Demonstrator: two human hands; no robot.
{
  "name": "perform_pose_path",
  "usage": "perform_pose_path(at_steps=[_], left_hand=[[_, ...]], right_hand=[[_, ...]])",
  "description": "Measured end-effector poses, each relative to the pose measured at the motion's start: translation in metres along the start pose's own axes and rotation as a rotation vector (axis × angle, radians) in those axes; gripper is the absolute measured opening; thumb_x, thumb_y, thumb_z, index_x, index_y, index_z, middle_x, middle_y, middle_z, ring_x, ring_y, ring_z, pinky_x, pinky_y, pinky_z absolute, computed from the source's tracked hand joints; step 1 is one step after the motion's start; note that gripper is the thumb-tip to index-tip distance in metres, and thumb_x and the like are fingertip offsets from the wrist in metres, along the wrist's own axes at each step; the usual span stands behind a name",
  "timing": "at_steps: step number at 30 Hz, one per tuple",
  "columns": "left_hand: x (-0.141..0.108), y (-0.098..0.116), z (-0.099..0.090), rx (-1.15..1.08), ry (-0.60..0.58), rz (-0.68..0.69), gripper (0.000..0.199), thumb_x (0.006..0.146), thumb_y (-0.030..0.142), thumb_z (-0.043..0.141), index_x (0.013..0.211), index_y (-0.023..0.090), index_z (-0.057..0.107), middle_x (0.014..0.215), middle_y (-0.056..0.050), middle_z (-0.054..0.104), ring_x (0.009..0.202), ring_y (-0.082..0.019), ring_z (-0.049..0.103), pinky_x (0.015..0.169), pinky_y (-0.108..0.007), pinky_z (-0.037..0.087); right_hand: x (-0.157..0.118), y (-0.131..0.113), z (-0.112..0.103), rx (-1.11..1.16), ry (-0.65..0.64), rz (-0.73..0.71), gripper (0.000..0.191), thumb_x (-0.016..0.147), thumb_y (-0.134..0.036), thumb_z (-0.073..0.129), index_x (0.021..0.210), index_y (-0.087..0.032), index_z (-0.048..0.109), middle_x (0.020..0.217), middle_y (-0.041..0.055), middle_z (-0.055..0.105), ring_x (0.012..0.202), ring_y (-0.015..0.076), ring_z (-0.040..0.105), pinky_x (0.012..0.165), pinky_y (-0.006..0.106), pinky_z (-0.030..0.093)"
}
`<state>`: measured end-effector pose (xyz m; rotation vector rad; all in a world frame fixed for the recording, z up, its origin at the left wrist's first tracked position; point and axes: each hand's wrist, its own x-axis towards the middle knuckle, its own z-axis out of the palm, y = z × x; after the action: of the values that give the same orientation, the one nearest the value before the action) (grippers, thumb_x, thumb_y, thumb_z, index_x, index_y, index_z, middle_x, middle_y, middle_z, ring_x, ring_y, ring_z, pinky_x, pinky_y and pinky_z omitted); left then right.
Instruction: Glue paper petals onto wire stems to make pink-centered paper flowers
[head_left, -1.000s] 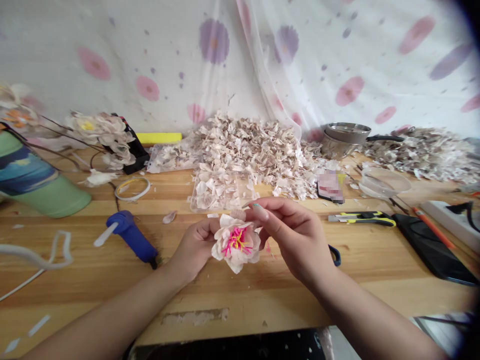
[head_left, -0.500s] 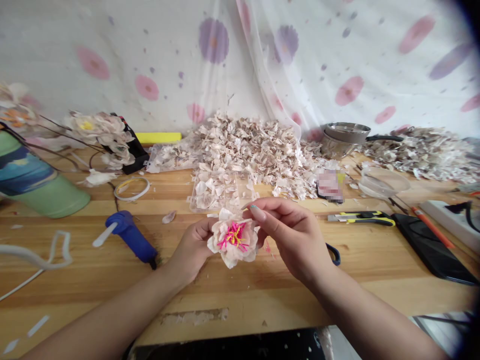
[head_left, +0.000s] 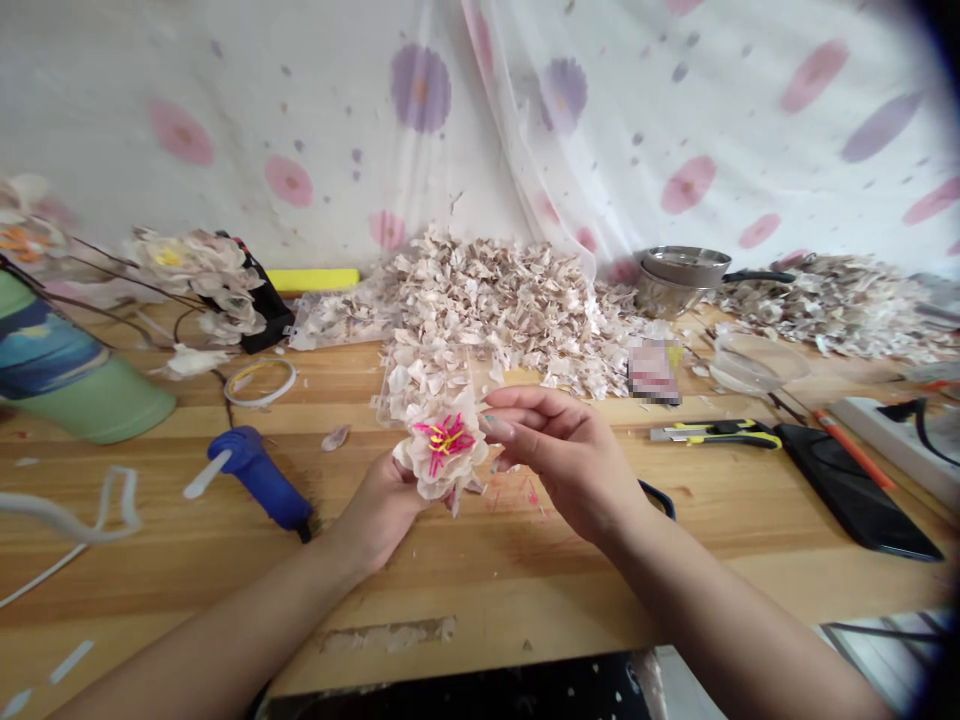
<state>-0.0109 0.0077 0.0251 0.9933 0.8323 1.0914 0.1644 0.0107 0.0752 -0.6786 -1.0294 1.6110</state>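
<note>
A pale artificial flower (head_left: 442,450) with pink and yellow stamens faces me above the middle of the table. My left hand (head_left: 390,505) is closed round its underside, the fingertips hidden behind the petals. At the flower's right edge, my right hand (head_left: 562,450) pinches an outer petal between thumb and fingers. Just behind the flower lies a clear compartment box (head_left: 386,400) filled with loose petals. A blue glue gun (head_left: 259,480) with a white glue stick rests to the left of my left hand.
A big heap of dried petals (head_left: 495,290) lies at the back. To the right are a yellow-black utility knife (head_left: 716,433), a black phone (head_left: 855,490) and a white power strip (head_left: 892,425). A green vase (head_left: 112,400) and a tape ring (head_left: 260,382) are on the left.
The flower has moved slightly left and turned, with more of its lower right petals showing. My right hand has shifted left along with it, staying at its right edge.
</note>
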Motion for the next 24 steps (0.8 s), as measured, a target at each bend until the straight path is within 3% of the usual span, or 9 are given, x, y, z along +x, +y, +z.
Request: perform_pose_path(at_steps=[13,18,24], left_hand=[[0.0013,-0.0039,-0.0034,-0.124,-0.018,-0.008,0.037,0.055,0.040,0.095,0.062,0.016,0.067,0.054,0.003,0.061,0.052,-0.009,0.055,0.049,-0.020,0.045],[0.0010,-0.0044,-0.0051,-0.147,-0.021,-0.031,0.037,0.056,0.037,0.095,0.058,0.016,0.064,0.056,0.003,0.063,0.049,-0.009,0.058,0.049,-0.019,0.047],[0.0017,-0.0043,-0.0055,-0.166,-0.050,-0.045,0.038,0.058,0.035,0.094,0.058,0.016,0.061,0.058,0.003,0.066,0.048,-0.008,0.059,0.049,-0.017,0.048]], right_hand=[[-0.0020,-0.0022,-0.0036,0.038,-0.074,0.019,0.020,0.074,-0.015,0.074,0.092,-0.024,0.077,0.089,-0.0003,0.078,0.086,0.0128,0.073,0.077,0.024,0.058],[-0.0005,0.0026,-0.0032,-0.087,-0.050,-0.104,0.029,0.071,-0.008,0.076,0.094,-0.026,0.076,0.093,-0.0009,0.077,0.090,0.0153,0.071,0.089,0.034,0.058],[-0.0009,0.0058,-0.0010,-0.242,-0.037,-0.267,0.029,0.076,-0.006,0.073,0.098,-0.025,0.074,0.093,-0.0007,0.075,0.086,0.0121,0.072,0.081,0.027,0.061]])
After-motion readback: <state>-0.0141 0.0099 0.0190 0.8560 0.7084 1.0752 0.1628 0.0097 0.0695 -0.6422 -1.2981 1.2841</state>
